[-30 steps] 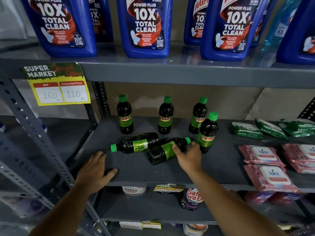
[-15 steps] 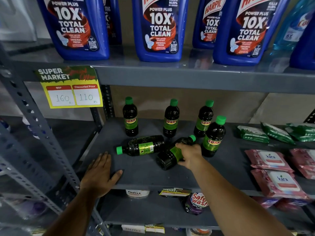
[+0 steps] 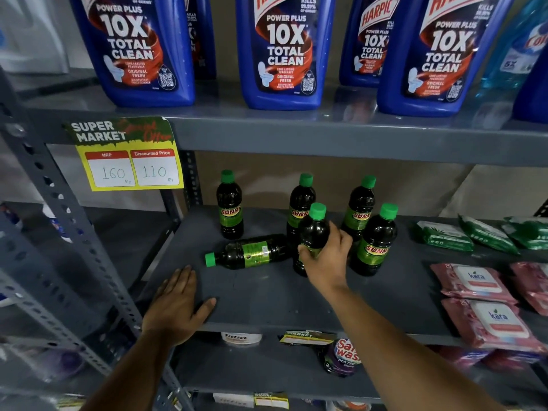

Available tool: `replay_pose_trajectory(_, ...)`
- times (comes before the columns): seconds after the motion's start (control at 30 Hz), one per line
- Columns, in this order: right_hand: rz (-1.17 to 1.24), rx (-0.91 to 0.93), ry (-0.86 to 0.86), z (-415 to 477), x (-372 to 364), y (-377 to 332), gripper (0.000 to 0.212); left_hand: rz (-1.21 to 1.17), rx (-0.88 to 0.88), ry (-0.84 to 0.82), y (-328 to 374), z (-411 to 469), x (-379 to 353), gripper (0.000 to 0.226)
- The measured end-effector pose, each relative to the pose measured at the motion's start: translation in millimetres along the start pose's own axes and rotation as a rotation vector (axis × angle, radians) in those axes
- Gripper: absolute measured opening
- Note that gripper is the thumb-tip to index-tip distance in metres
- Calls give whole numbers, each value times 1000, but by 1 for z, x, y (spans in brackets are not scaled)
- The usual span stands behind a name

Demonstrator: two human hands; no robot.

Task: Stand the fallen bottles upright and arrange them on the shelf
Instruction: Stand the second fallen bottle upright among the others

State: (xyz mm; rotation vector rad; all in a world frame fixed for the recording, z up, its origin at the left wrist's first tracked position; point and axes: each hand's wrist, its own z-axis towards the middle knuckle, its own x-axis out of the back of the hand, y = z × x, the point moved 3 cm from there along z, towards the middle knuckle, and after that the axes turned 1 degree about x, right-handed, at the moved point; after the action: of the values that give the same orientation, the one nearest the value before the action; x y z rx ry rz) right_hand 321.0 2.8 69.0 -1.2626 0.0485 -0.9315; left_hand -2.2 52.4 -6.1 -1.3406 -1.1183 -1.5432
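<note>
the step in hand is righting a fallen bottle: the right hand [image 3: 324,256] has its fingers wrapped around the middle of a dark plastic bottle with a green screw cap and green label [image 3: 312,232], holding it upright at about the centre of the grey metal shelf [image 3: 267,298]. whether its base rests on the shelf or hangs just above it i cannot tell — the hand covers the lower body. it stands just in front of the middle bottle of the back row [image 3: 301,203], with the front-row upright bottle marked sunny [image 3: 374,241] at its 3 o'clock.

the left hand [image 3: 175,304] lies flat on the shelf's front edge at 7 o'clock from the held bottle, fingers spread and gripping nothing.

one more dark green-capped bottle lying on its side [image 3: 249,252] remains at 9 o'clock from the held one, cap pointing left. the next move, as i judge it, calls for seating and releasing the held bottle in line with its neighbour, then lifting the lying one by its body and standing it to the left.

hard to make out: the held bottle's label faces away or is covered, and the blue cleaner jugs on the upper shelf [image 3: 284,51] are cut off at the top — their caps are out of view.
</note>
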Motion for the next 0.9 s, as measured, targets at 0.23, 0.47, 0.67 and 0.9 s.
replay_pose_trajectory(0.23, 241, -94, -427, 12, 6, 28, 113, 10, -3, -20, 0, 0, 0, 105)
replay_pose_trajectory(0.47, 234, -98, -552, 22, 4, 51, 109, 13, -3, -31, 2, 0, 3, 104)
replay_pose_trajectory(0.67, -7, -95, -299, 17, 0, 45, 94, 29, -5, -38, 3, -1, 3, 103)
replay_pose_trajectory(0.9, -1, -137, -272, 15, -3, 40, 92, 38, -8, -30, 3, 0, 2, 102)
